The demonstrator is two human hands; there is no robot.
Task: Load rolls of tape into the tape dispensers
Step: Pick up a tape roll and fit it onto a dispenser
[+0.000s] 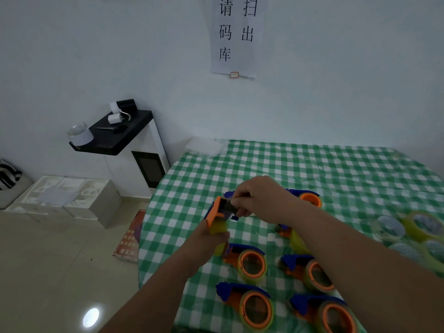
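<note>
An orange-and-blue plastic tape dispenser [219, 210] is held above the green-and-white checked tablecloth [312, 164], its long axis running from low left to upper right. It is gripped from below by the left hand [216, 233], fingers curled round the yellowish clear tape roll. At its upper right end, the right hand [259, 200] is closed in a pinch, apparently on the tape end. Loaded dispensers [249, 263] lie nearer the body; spare tape rolls [418, 224] lie far right

Both arms reach forward, left hand [217, 233] gripping from below, right hand [258, 200] fingers pinching above
</note>
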